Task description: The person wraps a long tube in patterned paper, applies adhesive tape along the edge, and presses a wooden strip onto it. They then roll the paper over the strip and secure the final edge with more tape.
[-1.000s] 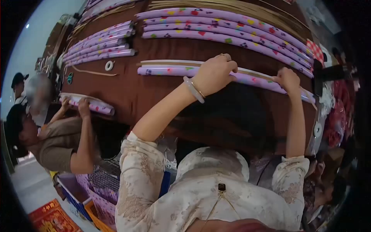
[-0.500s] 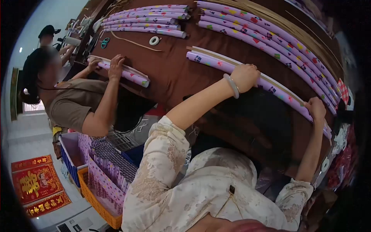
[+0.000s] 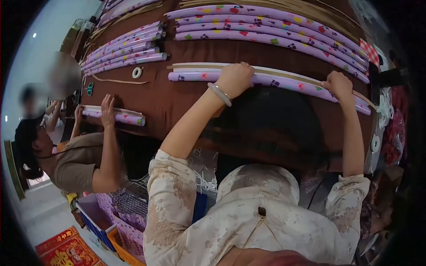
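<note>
A lilac patterned roll [image 3: 288, 84] lies lengthwise across the brown tablecloth, with a white edge and a tan strip [image 3: 290, 76] along its far side. My left hand [image 3: 237, 80], a pale bangle at its wrist, is closed over the roll left of its middle. Closer to the right end, my right hand [image 3: 338, 86] is closed on the roll with bent fingers near the tan strip. How far the fingers reach around it is hidden.
Finished-looking rolls [image 3: 266, 42] lie along the far side, with more rolls [image 3: 124, 55] at left. A tape roll [image 3: 137, 72] and teal scissors [image 3: 90, 88] sit near a co-worker's hand [image 3: 108, 111] on a shorter roll [image 3: 128, 118]. Crates [image 3: 113, 239] stand below left.
The view has swung, so the table appears more level. Both my hands stay on the roll, and more of its white edge shows. The co-worker's fingers are straighter now.
</note>
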Tool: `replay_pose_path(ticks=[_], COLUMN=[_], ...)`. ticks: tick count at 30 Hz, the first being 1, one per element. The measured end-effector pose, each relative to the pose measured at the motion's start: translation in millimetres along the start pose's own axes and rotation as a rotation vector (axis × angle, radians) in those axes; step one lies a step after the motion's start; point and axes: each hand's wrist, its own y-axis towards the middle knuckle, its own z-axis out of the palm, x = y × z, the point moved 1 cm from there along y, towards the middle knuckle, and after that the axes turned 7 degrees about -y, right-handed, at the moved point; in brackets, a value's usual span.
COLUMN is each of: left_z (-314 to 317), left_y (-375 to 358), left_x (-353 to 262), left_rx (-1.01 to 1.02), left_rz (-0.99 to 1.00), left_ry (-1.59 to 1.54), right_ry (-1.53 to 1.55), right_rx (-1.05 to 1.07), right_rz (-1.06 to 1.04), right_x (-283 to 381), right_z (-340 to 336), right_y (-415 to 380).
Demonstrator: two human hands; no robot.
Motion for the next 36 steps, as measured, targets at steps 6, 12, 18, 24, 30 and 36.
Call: replay_pose_path(ticks=[6, 12, 18, 24, 30, 36], left_z=[-9, -13, -12, -12, -14, -10], left_y=[-1, 0, -2, -2, -2, -2], left_x=[-7, -14, -12, -12, -15, -14], left_rx=[0.058, 0.079, 0.024, 0.034, 0.062, 0.077], left_rz=[-0.039, -0.018, 0.015, 0.006, -0.029, -0.039], left_ry=[0.035, 0.101, 0.067, 0.06, 0.072, 0.088], right_ry=[0.04, 0.123, 0.203, 0.162, 0.254, 0.573], right_rx=[0.001, -0.054, 0.014, -0.029, -0.042, 0.103], right_rz=[0.062, 0.072, 0.109, 0.005, -0.044, -0.137], right_x=[6, 0, 0, -12, -23, -46], right_z=[-7, -1, -8, 0, -5, 0], right_y=[-10, -11, -14, -11, -17, -13])
